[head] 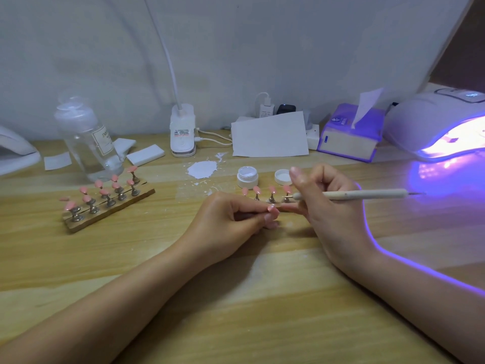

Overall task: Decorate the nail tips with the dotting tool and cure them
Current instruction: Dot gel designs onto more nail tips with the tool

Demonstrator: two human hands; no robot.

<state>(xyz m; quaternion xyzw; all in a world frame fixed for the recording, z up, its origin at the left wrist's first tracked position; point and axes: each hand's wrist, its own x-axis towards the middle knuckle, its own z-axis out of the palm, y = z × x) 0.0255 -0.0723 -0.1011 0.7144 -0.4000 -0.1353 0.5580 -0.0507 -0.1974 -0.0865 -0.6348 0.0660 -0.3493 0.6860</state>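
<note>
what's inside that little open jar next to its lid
The small white jar stands open with something pale white inside; its bottom and how full it is cannot be seen. Its lid lies beside it, partly covered by the right hand.

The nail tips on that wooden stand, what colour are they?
Pink, seen in the head view: the nail tips on the wooden stand.

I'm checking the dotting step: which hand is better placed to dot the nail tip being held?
Right hand: it grips the dotting tool, tip beside the nail tip that the left hand pinches.
</note>
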